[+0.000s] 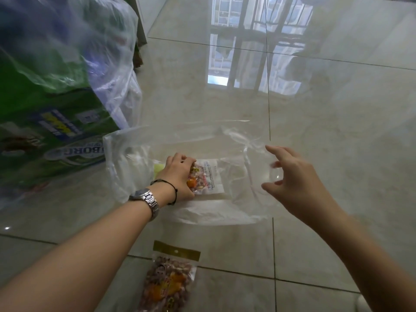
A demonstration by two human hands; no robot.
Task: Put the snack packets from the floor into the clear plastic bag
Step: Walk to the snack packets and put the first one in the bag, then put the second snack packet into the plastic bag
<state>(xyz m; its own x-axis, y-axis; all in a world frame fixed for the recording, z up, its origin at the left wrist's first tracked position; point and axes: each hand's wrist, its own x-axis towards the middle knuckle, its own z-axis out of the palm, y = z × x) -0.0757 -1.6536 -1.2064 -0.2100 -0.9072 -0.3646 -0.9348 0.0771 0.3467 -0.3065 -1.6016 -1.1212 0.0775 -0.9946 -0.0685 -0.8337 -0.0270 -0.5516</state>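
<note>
1. Nearest the camera: a packet of nuts [165,282] with a gold header strip, flat on the tiled floor [315,255], untouched, between the two forearms and well apart from either hand.
2. Just beyond it: a clear plastic bag [236,210] spread on the floor, crumpled, its film partly see-through over the tiles.
3. Reached in from the lower left: the left hand [179,176], wearing a metal wristwatch [146,200] and a thin black cord [167,188] at the wrist.
4. Closed over one end of a second snack packet [208,176], fingers curled on top of it and thumb under its near edge; packet showed a white printed label and colourful contents.
5. Lay within the outline of the clear bag, though hard to tell whether inside the film or only on top of it.
6. Beside the left hand, on its far-left side: a small pale yellow-green thing [158,168], mostly hidden, identity unclear.
7. Over the right part of the bag: the right hand [292,176], fingers spread and loosely curved, holding nothing firmly; fingertips at or just above the film, contact not certain.
8. Farther left: a green printed box [56,131] under loose plastic sheeting [108,70].
9. Farthest: glossy tiles with a barred window reflection [254,41].
</note>
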